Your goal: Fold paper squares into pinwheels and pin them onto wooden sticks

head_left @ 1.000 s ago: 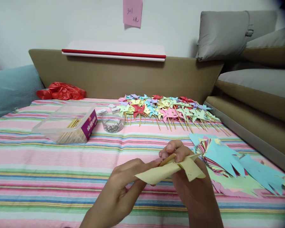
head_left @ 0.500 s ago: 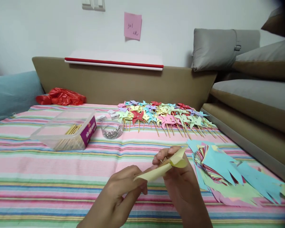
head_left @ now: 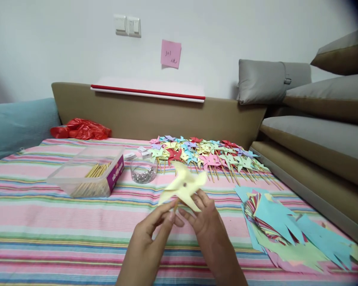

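A pale yellow paper pinwheel (head_left: 183,184) faces me upright above the striped cloth, a small dark spot at its centre. Below it, my left hand (head_left: 158,228) pinches the wooden stick (head_left: 176,205) between thumb and fingers. Just to the right, my right hand (head_left: 204,218) has its fingers bent behind and beside the lower right blade; whether they grip anything is hidden by the paper.
Finished pinwheels (head_left: 210,160) lie at the back. A clear box of sticks (head_left: 85,186) and a round tub of silvery pieces (head_left: 143,174) are left. Cut paper sheets (head_left: 286,222) are piled right, beside stacked cushions (head_left: 316,135).
The yellow pinwheel has turned from edge-on to facing me and risen a little leftward. My left hand now pinches its stick from below. The camera view has tilted upward.
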A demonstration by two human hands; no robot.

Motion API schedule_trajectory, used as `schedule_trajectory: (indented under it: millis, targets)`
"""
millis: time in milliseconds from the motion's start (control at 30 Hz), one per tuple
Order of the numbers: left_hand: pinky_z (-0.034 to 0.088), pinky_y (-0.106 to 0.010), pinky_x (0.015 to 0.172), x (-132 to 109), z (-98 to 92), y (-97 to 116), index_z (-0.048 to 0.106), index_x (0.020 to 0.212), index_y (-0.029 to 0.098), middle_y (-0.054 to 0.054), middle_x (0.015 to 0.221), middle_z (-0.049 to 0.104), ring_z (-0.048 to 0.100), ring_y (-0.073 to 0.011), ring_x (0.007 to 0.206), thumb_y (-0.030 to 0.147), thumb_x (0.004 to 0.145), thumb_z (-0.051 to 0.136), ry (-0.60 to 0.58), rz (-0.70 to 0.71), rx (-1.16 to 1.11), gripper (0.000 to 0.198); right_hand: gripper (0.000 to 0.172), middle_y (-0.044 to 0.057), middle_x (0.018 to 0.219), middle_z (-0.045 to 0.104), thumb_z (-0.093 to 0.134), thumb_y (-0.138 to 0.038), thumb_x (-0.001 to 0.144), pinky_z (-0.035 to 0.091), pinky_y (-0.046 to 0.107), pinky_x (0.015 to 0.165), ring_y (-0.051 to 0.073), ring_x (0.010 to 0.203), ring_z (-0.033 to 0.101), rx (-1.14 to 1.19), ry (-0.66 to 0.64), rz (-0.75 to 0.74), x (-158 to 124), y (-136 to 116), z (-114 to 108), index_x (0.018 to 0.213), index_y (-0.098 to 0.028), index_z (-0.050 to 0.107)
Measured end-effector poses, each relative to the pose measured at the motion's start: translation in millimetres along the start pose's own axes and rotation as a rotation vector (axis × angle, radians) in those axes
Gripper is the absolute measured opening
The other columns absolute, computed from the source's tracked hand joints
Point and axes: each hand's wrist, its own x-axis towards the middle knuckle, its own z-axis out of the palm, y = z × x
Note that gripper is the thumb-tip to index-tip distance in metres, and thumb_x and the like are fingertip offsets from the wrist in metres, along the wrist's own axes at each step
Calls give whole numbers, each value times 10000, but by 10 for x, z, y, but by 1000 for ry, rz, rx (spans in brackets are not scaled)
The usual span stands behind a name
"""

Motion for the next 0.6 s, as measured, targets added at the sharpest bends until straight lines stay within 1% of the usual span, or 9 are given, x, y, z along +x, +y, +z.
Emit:
schedule_trajectory:
  millis: [33, 67, 100, 167, 233, 267, 433, 533, 600]
  targets:
    - [459, -313, 1023, 15, 6, -23, 766, 1176, 261, -65, 978, 767, 641, -263, 1151, 501, 857, 698, 87, -66, -86, 406, 623, 85, 1213, 672, 682, -713, 770, 540, 410, 877, 262, 1050, 650, -51, 18, 19, 12, 50, 4, 1194, -259, 645]
    - [431, -330, 1072, 30, 7, -47, 782, 1133, 247, -76, 1061, 768, 594, -280, 1242, 524, 819, 728, 161, -121, -167, 423, 596, 89, 1149, 685, 652, -717, 795, 540, 396, 850, 247, 994, 656, -139, 16, 39, 12, 96, 14, 1149, -237, 669]
    - [399, -346, 1113, 44, 5, -72, 793, 1091, 237, -83, 1140, 758, 549, -290, 1308, 540, 786, 753, 222, -165, -237, 432, 550, 86, 1050, 695, 635, -696, 824, 535, 374, 817, 225, 916, 654, -246, -16, 56, 3, 139, 33, 1075, -210, 693]
    - [341, -391, 1167, 65, -4, -119, 801, 1046, 225, -90, 1246, 729, 491, -305, 1371, 555, 742, 786, 292, -223, -344, 449, 465, 56, 857, 669, 628, -631, 869, 509, 331, 758, 183, 788, 615, -449, -139, 62, -42, 206, 98, 923, -175, 700]
    - [319, -436, 1185, 77, -10, -161, 794, 1060, 217, -99, 1271, 720, 495, -317, 1369, 556, 716, 808, 306, -257, -424, 483, 415, 30, 790, 631, 602, -582, 908, 483, 306, 731, 164, 753, 582, -569, -242, 33, -95, 252, 183, 856, -176, 675]
    - [317, -448, 1188, 81, -11, -180, 791, 1069, 215, -102, 1274, 720, 503, -320, 1364, 547, 705, 820, 305, -270, -455, 494, 394, 26, 799, 626, 582, -558, 928, 474, 297, 724, 161, 757, 575, -605, -255, 9, -116, 270, 224, 847, -180, 662]
    - [294, -451, 1213, 105, 8, -257, 789, 1084, 228, -89, 1274, 726, 494, -309, 1384, 521, 690, 850, 332, -335, -543, 495, 295, 11, 770, 624, 625, -470, 913, 453, 264, 648, 149, 704, 570, -760, -138, -61, -134, 331, 304, 819, -191, 619]
    - [318, -474, 1204, 118, 15, -305, 783, 1106, 226, -100, 1248, 738, 508, -320, 1373, 512, 669, 867, 308, -375, -602, 529, 251, 28, 827, 655, 615, -425, 925, 467, 263, 683, 160, 755, 605, -824, -174, -115, -121, 353, 279, 847, -188, 651]
    - [320, -474, 1205, 121, 13, -353, 785, 1106, 220, -103, 1244, 740, 512, -324, 1371, 508, 661, 874, 285, -373, -608, 538, 283, 32, 831, 653, 566, -428, 953, 470, 265, 693, 166, 773, 611, -849, -200, -147, -120, 371, 267, 834, -189, 661]
